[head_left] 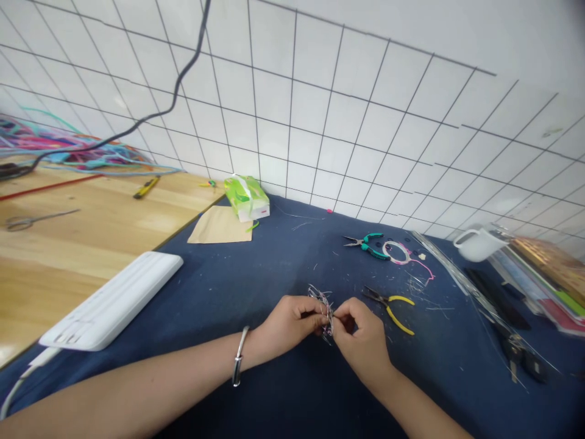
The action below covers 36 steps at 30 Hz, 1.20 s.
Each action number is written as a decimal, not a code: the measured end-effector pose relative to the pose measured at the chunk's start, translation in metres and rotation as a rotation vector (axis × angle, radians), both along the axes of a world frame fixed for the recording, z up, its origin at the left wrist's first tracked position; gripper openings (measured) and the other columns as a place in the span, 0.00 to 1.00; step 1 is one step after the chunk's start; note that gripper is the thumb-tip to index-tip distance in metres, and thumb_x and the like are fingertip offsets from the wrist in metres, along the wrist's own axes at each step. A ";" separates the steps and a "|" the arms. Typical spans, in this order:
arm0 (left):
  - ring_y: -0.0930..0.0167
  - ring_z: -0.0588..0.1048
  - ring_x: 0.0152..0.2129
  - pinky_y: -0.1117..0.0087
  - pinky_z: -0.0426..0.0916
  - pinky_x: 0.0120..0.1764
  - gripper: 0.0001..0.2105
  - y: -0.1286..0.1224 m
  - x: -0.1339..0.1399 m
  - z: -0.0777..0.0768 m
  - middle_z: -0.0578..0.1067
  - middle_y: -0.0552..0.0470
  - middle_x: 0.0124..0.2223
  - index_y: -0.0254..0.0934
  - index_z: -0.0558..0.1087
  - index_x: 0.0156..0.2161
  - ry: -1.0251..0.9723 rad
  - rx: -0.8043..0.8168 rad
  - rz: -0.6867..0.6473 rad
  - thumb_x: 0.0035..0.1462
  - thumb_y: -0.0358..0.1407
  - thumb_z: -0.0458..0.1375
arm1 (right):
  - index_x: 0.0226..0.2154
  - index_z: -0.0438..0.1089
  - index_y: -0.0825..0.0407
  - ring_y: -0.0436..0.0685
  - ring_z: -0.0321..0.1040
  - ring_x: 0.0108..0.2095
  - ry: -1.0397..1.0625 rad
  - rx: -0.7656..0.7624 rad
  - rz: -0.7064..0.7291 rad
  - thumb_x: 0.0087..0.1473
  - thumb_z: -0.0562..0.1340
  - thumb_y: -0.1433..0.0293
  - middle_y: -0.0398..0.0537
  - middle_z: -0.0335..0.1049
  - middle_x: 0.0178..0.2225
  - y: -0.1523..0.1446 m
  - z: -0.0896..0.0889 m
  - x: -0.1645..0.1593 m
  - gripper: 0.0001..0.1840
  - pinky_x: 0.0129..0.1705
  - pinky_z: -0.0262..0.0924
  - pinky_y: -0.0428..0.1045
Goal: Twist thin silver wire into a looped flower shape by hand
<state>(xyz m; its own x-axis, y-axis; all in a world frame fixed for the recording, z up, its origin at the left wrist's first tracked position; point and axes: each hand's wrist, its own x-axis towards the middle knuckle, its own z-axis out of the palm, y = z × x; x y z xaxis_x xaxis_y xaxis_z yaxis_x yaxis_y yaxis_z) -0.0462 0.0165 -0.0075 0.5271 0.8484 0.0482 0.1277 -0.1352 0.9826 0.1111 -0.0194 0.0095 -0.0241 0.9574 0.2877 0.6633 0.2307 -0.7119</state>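
Observation:
Between my two hands is a small tangled bundle of thin silvery wire (326, 299) with pinkish bits in it. My left hand (292, 320), a silver bangle on its wrist, pinches the bundle from the left. From the right, the thumb and forefinger of my right hand (361, 338) are closed on the bundle's edge. The fingers cover part of it, so its full shape is hidden. Just right of my right hand lie yellow-handled pliers (395, 308). Farther back are teal-handled needle-nose pliers (368, 242), touching a white ring-shaped coil (397, 252) with pink cord.
A white power bank (114, 299) with a cable lies left. Behind are a green tissue pack (247, 196) and brown paper (219, 225). On the right are long wires (439, 262), a white mug (481, 242) and stacked books (548, 274). Wire scraps dot the dark cloth.

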 end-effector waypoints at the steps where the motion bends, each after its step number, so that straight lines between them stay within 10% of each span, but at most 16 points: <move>1: 0.75 0.70 0.24 0.75 0.64 0.28 0.07 0.000 0.000 0.002 0.73 0.53 0.26 0.33 0.73 0.28 0.040 0.057 0.006 0.52 0.29 0.52 | 0.19 0.60 0.52 0.46 0.57 0.22 -0.003 -0.006 0.000 0.44 0.58 0.77 0.37 0.58 0.20 0.001 0.000 0.000 0.08 0.26 0.52 0.42; 9: 0.77 0.65 0.20 0.77 0.57 0.25 0.06 0.010 -0.006 0.008 0.69 0.56 0.22 0.33 0.70 0.24 0.283 0.450 0.214 0.48 0.26 0.52 | 0.23 0.63 0.52 0.48 0.59 0.24 0.006 -0.051 0.029 0.45 0.57 0.75 0.39 0.61 0.22 0.020 0.006 -0.009 0.03 0.28 0.53 0.43; 16: 0.77 0.65 0.21 0.77 0.58 0.26 0.05 0.031 -0.022 0.015 0.68 0.56 0.22 0.33 0.67 0.23 0.287 0.421 0.335 0.46 0.26 0.52 | 0.27 0.70 0.52 0.51 0.61 0.30 0.165 -0.162 0.196 0.49 0.57 0.72 0.43 0.66 0.27 0.054 0.012 -0.016 0.06 0.33 0.54 0.45; 24: 0.77 0.64 0.20 0.78 0.57 0.24 0.05 0.050 -0.025 0.009 0.67 0.56 0.22 0.33 0.67 0.24 0.242 0.277 0.355 0.45 0.26 0.51 | 0.25 0.64 0.54 0.46 0.50 0.19 0.789 -0.634 0.323 0.47 0.62 0.65 0.37 0.55 0.17 0.079 -0.010 -0.013 0.09 0.22 0.48 0.43; 36: 0.76 0.65 0.21 0.75 0.57 0.27 0.05 0.055 -0.019 -0.006 0.68 0.55 0.23 0.35 0.66 0.25 0.391 0.394 0.310 0.45 0.25 0.51 | 0.20 0.62 0.54 0.45 0.50 0.20 0.326 -0.493 0.316 0.45 0.60 0.67 0.37 0.55 0.18 0.104 -0.014 -0.008 0.09 0.22 0.47 0.42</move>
